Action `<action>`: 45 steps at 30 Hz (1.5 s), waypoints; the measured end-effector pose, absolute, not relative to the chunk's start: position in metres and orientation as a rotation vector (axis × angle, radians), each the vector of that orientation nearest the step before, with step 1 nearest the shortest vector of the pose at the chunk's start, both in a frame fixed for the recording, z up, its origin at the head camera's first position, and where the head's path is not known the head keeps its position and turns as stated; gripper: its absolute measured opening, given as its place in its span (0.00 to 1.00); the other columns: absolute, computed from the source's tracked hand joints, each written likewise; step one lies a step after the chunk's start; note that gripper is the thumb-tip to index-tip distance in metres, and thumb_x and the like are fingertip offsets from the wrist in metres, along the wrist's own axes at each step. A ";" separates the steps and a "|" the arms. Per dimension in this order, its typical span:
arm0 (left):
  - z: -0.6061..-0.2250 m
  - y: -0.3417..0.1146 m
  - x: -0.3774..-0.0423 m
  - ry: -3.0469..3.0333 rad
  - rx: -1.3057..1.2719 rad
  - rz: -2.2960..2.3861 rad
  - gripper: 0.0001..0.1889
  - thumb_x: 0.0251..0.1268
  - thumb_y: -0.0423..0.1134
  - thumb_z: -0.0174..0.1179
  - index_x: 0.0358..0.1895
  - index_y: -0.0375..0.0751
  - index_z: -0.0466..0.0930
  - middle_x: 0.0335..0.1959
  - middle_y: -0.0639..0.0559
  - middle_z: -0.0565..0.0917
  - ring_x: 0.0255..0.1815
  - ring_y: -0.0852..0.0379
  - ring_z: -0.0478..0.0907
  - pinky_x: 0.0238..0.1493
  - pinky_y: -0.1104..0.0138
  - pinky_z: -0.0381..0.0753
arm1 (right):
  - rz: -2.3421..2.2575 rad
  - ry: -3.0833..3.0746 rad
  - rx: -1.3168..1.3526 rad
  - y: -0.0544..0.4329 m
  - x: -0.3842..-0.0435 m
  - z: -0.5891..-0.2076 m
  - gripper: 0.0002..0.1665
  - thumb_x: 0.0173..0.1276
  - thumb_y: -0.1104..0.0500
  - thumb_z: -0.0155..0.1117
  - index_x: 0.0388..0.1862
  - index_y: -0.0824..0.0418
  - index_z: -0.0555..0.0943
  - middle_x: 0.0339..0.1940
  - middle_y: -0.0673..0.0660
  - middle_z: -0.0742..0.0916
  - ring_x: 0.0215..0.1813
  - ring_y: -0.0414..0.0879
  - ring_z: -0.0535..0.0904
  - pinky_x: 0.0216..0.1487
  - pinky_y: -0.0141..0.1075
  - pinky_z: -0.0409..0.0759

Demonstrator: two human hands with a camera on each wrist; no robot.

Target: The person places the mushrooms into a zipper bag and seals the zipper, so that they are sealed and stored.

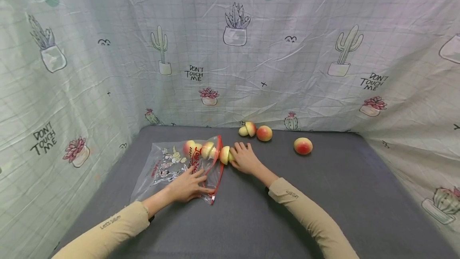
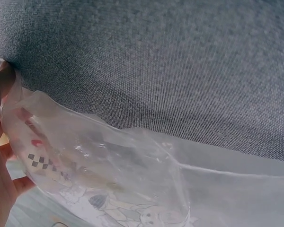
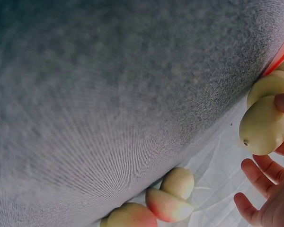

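Observation:
In the head view a clear plastic zip bag (image 1: 149,179) with red edging and cartoon print lies on the left of the table. My left hand (image 1: 188,186) grips the bag near its mouth. In the left wrist view the thumb and fingers (image 2: 22,184) lie on either side of the plastic. Inside it are two mushroom-shaped pieces with yellow and red caps, one cap (image 1: 207,150) close to the red edge. At the mouth, my right hand (image 1: 247,159) holds another toy mushroom (image 3: 264,124) by its pale stem, thumb on top, the other fingers spread.
Near the back edge of the grey table (image 1: 266,211) lie a toy mushroom (image 1: 248,129) on its side and a round red-yellow piece (image 1: 264,133). Another red-yellow piece (image 1: 303,146) sits farther right. A printed cloth curtain (image 1: 273,71) hangs behind and at both sides.

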State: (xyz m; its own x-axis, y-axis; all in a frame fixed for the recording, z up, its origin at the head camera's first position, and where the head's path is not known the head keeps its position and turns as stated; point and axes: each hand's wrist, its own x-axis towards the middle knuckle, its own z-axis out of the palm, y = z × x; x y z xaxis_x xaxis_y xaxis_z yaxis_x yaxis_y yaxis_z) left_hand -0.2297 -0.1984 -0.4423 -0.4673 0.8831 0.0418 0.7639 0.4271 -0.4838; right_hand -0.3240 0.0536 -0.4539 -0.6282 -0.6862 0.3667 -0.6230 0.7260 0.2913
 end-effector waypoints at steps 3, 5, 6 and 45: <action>-0.444 -0.198 -0.230 -2.363 -1.434 0.564 0.22 0.58 0.56 0.51 0.58 0.76 0.64 0.49 0.52 0.77 0.57 0.46 0.70 0.48 0.50 0.70 | -0.175 -2.479 1.001 0.053 -0.324 -0.455 0.21 0.60 0.44 0.56 0.43 0.58 0.70 0.39 0.56 0.72 0.41 0.49 0.67 0.43 0.45 0.64; -0.445 -0.198 -0.230 -2.347 -1.437 0.555 0.22 0.57 0.56 0.52 0.58 0.76 0.65 0.49 0.53 0.77 0.56 0.46 0.71 0.48 0.50 0.70 | -0.165 -2.479 1.001 0.053 -0.324 -0.456 0.21 0.60 0.44 0.56 0.43 0.58 0.70 0.39 0.56 0.72 0.41 0.49 0.66 0.43 0.45 0.64; -0.445 -0.198 -0.230 -2.345 -1.439 0.550 0.22 0.57 0.56 0.52 0.58 0.76 0.65 0.49 0.53 0.78 0.56 0.46 0.71 0.48 0.50 0.71 | -0.160 -2.477 1.001 0.053 -0.324 -0.456 0.21 0.60 0.44 0.56 0.42 0.58 0.70 0.38 0.56 0.72 0.41 0.49 0.66 0.43 0.45 0.64; -0.440 -0.166 -0.229 -2.554 -1.219 0.576 0.41 0.33 0.70 0.57 0.58 0.59 0.70 0.42 0.51 0.78 0.49 0.51 0.71 0.46 0.51 0.69 | -0.132 -2.474 1.019 0.056 -0.319 -0.456 0.22 0.59 0.43 0.58 0.42 0.58 0.71 0.38 0.56 0.72 0.41 0.49 0.68 0.42 0.45 0.65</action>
State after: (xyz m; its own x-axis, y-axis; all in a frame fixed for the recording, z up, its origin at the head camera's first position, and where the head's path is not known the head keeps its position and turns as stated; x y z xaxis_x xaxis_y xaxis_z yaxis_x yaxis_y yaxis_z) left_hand -0.2288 -0.1660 -0.4397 -0.6175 0.7846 0.0565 0.6842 0.5712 -0.4534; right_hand -0.3194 0.0564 -0.4564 -0.6204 -0.6878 0.3768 -0.6437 0.7211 0.2565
